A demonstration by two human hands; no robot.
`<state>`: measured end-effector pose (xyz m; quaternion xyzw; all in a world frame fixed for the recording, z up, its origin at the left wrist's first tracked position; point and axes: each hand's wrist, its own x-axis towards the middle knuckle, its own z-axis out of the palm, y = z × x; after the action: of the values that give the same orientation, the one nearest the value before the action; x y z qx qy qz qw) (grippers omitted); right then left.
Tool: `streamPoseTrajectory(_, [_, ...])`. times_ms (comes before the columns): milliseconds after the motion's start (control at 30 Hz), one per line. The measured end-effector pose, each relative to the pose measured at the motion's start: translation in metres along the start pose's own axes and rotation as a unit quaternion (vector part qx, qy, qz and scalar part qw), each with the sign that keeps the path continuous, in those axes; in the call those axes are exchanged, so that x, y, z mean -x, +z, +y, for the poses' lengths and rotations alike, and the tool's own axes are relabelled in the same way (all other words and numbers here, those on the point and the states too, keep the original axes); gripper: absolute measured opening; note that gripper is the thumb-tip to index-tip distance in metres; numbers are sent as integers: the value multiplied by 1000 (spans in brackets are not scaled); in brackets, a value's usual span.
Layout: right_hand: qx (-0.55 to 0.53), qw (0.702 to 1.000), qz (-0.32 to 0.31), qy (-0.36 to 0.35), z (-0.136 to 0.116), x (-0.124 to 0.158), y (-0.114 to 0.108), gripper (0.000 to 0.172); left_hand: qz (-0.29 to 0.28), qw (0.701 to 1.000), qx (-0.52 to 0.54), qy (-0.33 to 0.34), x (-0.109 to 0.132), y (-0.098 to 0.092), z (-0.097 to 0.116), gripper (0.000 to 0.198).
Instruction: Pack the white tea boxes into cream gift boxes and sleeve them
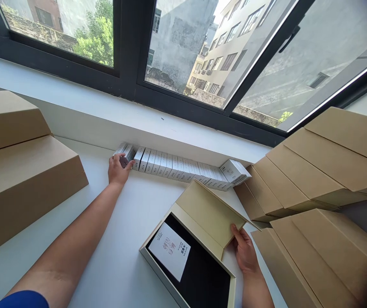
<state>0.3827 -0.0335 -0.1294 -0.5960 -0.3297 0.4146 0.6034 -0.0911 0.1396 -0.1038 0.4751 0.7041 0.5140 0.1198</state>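
At the left end of a row of small white boxes [173,167], my left hand [118,169] is closed around a small white box [128,155]. A narrow gap parts that end of the row from the rest. My right hand [245,252] grips the edge of the raised lid [207,214] of a cream gift box [160,276], thumb on the lid's inner face. Inside the gift box, a white printed box [169,250] lies at the upper left of the black lining [207,280]. The gift box runs past the bottom edge of the view.
Brown cartons [26,175] stand at the left, and several more brown boxes [318,171] are stacked at the right, close to my right hand. Some small white boxes [235,171] lie on the row's right end. Behind the table [106,248] runs a window sill [157,122].
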Motion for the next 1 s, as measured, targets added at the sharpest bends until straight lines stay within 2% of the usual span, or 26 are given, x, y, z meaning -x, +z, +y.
streamPoseTrajectory(200, [5,1000,14,1,-1,0,2,54,61,997,44,1,5,-6,-3,34])
streamPoseTrajectory(333, [4,1000,14,2,-1,1,4,52,97,991,87,43,11,-15,2,33])
streamPoseTrajectory(467, [-2,1000,19,-2,-2,2,4,49,125,981,118,89,19,-31,14,37])
streamPoseTrajectory(633, [6,1000,22,-8,-1,1,5,49,93,966,96,222,26,-61,34,27])
streamPoseTrajectory(700, [5,1000,21,-12,0,0,6,49,90,961,90,246,27,-72,41,24])
streamPoseTrajectory(833, [-4,1000,19,-18,0,1,6,47,63,965,130,220,29,-86,50,27])
streamPoseTrajectory(933, [-6,1000,14,-20,0,2,5,44,26,970,158,182,32,-93,50,39])
streamPoseTrajectory(1000, [-5,1000,11,-20,-1,3,5,43,8,974,139,176,35,-97,47,46])
